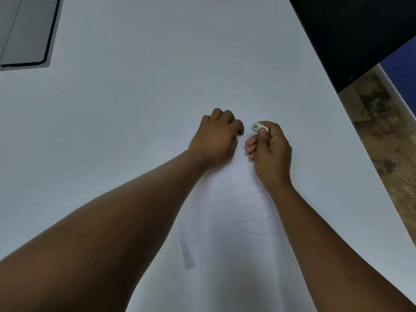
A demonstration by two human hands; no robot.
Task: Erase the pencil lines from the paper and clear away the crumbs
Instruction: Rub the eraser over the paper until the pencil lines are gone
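paper (234,212) lay flat on white table (135,131), wavy pencil lines (243,208) across it; left hand (216,138) pressed far edge with curled fingers; right hand (270,149) pinched white eraser (258,126) above top edge; grey panel (24,32) far left, black object (351,34) far right

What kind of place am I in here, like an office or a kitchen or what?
Probably an office or study desk. There is a broad white table, a sheet of paper with pencil lines, an eraser in the right hand, and a dark flat panel set at the far left.
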